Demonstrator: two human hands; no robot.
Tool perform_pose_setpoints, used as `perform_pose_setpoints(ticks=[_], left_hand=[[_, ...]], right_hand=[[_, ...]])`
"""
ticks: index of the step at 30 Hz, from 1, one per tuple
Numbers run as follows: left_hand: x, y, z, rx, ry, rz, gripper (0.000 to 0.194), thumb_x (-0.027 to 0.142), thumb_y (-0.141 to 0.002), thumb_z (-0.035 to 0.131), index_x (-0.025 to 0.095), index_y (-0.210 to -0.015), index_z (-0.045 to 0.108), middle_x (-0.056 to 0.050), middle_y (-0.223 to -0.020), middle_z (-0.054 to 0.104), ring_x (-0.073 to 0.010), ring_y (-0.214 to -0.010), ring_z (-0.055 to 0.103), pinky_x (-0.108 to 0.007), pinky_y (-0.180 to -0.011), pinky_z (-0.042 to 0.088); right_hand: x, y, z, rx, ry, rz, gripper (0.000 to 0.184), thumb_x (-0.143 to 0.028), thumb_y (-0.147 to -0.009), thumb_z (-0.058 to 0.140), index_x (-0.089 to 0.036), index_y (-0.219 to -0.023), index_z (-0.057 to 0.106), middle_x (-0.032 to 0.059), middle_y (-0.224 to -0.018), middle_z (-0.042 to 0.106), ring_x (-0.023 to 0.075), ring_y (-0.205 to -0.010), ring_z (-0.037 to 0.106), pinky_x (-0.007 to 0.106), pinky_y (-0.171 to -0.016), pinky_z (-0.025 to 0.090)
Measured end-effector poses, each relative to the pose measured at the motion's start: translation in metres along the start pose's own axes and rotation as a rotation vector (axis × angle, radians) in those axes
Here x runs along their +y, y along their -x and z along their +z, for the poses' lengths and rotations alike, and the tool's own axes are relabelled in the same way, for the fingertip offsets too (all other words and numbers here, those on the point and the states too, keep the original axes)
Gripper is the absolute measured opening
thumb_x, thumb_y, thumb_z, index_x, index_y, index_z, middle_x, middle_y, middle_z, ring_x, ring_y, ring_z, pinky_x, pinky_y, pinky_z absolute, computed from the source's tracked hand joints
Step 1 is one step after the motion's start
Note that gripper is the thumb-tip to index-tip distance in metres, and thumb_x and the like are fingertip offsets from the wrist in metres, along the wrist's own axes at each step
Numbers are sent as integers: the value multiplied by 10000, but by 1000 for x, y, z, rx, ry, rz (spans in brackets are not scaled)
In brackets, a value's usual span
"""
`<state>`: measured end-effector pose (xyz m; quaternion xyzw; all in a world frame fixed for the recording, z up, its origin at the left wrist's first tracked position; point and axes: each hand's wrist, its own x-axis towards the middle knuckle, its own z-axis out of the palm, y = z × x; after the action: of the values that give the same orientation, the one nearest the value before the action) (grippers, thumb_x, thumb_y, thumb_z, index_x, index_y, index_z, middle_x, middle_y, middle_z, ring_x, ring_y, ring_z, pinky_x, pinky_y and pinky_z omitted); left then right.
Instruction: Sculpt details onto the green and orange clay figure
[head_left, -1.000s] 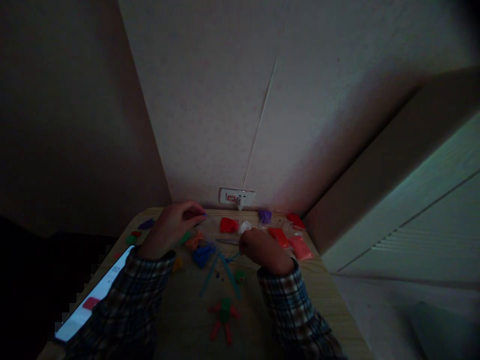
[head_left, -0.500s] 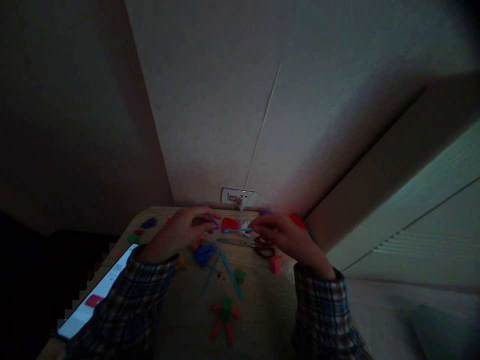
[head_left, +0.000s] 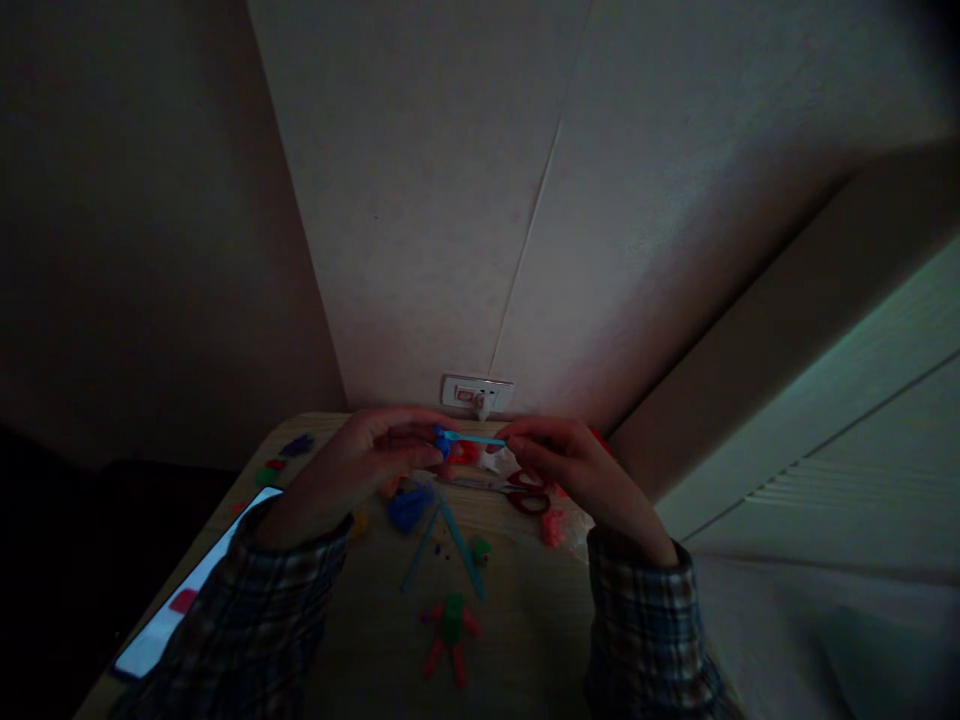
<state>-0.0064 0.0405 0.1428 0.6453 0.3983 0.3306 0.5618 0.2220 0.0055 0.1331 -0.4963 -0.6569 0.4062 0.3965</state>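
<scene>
Between the fingertips of my left hand (head_left: pixel 390 445) is a small lump of blue modelling clay (head_left: pixel 442 446). My right hand (head_left: pixel 551 448) pinches one end of a thin light-blue plastic modelling tool (head_left: pixel 476 439), whose other end touches the blue clay. Both hands are raised over the far part of the table, and behind them lies some red clay (head_left: pixel 466 454), partly covered. Scissors (head_left: pixel 517 488) with dark red handles lie just below my hands. Closer to me, a clay figure (head_left: pixel 452 635) with a green body and orange-red limbs lies flat, near a small green clay ball (head_left: pixel 480 550).
Two more light-blue tools (head_left: pixel 463 552) form a V on the wooden table (head_left: pixel 375 620). A blue clay lump (head_left: pixel 409 508) is left of them, pinkish-red clay (head_left: pixel 553 528) to the right. A lit phone (head_left: pixel 195 600) lies at the left edge; a wall socket (head_left: pixel 477 393) is behind.
My hands have come closer together. The modelling tool in my right hand has moved up and left, and its tip now meets the blue clay, which shows more clearly.
</scene>
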Motion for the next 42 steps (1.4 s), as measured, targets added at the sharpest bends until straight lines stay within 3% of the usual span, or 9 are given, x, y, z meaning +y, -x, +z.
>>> perform_pose_setpoints(ticks=[8, 12, 14, 18, 24, 29, 31, 36, 42], left_hand=[[-4, 1, -1, 126, 9, 79, 223, 388, -713, 684, 209, -836, 732, -36, -670, 719, -226, -673, 687, -292, -585, 545], [-1, 1, -6, 284, -62, 106, 262, 455, -729, 651, 216, -811, 721, -45, -681, 701, -224, -675, 656, -278, -559, 528], [0, 2, -7, 336, -80, 100, 276, 470, -721, 654, 216, -809, 718, -45, -690, 698, -228, -694, 651, -278, -565, 525], [0, 2, -8, 397, -20, 94, 331, 513, -693, 668, 197, -787, 693, -62, -805, 738, -235, -737, 669, -318, -647, 557], [0, 4, -8, 448, 53, 114, 351, 489, -669, 712, 192, -856, 716, -82, -943, 769, -270, -873, 698, -363, -738, 577], [-2, 2, -8, 409, 64, 75, 352, 427, -629, 754, 188, -886, 727, -71, -906, 774, -281, -856, 704, -360, -717, 580], [-4, 0, -5, 396, 56, 62, 321, 434, -626, 752, 207, -850, 719, -62, -860, 767, -286, -845, 700, -349, -682, 576], [-3, 0, 7, 402, 21, 42, 287, 461, -603, 722, 216, -724, 634, -44, -718, 701, -249, -715, 665, -316, -568, 524], [1, 1, 21, 300, 42, 96, 213, 423, -644, 691, 223, -649, 619, -31, -631, 667, -248, -694, 657, -341, -601, 530]], right_hand=[[0, 0, -9, -35, 140, -27, 297, -404, -873, 521, -156, -847, 684, -25, -596, 508, 112, -547, 459, 212, -505, 358], [10, -9, -2, -26, 546, 81, 266, -235, -923, 459, -153, -868, 706, 28, -717, 659, 137, -660, 590, 215, -603, 417], [23, -15, 6, -175, 780, 180, 267, -162, -916, 465, -172, -890, 731, 49, -810, 720, 148, -755, 642, 215, -670, 433], [57, -23, 17, -248, 837, 266, 246, -65, -845, 528, -147, -906, 752, 107, -975, 754, 180, -906, 685, 220, -743, 451], [77, -25, 13, -278, 826, 303, 217, -76, -817, 546, -136, -856, 750, 92, -911, 756, 165, -833, 691, 209, -683, 456], [64, -23, 11, -280, 798, 255, 181, -97, -816, 561, -141, -820, 736, 76, -886, 747, 162, -815, 676, 212, -690, 459], [52, -20, 8, -233, 791, 218, 208, -133, -871, 519, -137, -939, 716, 93, -991, 731, 170, -878, 666, 231, -735, 469], [7, -4, 0, -30, 530, -47, 169, -216, -910, 540, -175, -1008, 672, 52, -972, 721, 171, -901, 664, 275, -809, 497], [-31, 15, 5, 44, 350, -308, 137, -207, -921, 535, -189, -987, 654, 27, -904, 710, 150, -842, 663, 267, -784, 511]])
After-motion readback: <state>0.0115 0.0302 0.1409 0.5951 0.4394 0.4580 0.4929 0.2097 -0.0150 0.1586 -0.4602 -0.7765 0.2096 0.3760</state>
